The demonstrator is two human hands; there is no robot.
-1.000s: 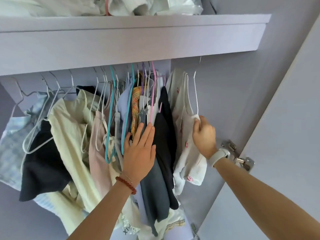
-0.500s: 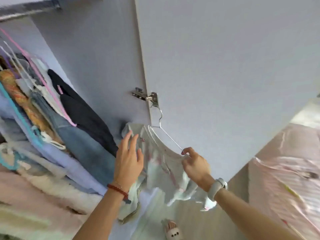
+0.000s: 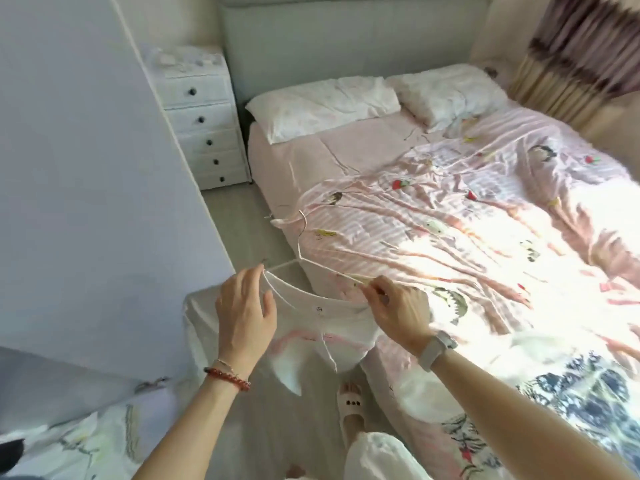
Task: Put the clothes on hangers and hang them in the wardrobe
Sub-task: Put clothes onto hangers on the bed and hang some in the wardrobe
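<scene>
Both hands on a hanger w/ white top, held out over the floor beside the bed.

Hanger [image 3: 313, 263] runs left–right btwn the hands, hook pointing away toward the bed [image 3: 450, 209]. Right hand [image 3: 398, 308] pinches the right arm of the wire; left hand [image 3: 244, 313] has fingers loosely curved at the left end, grip can't tell. White top [image 3: 311, 327] droops below, collar just under both hands. Right hand prob. steers next.

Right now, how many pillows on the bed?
2. One pillow lies at the head of the bed on the left, by the white drawer unit; the other pillow sits to its right, nearer the curtain.
</scene>
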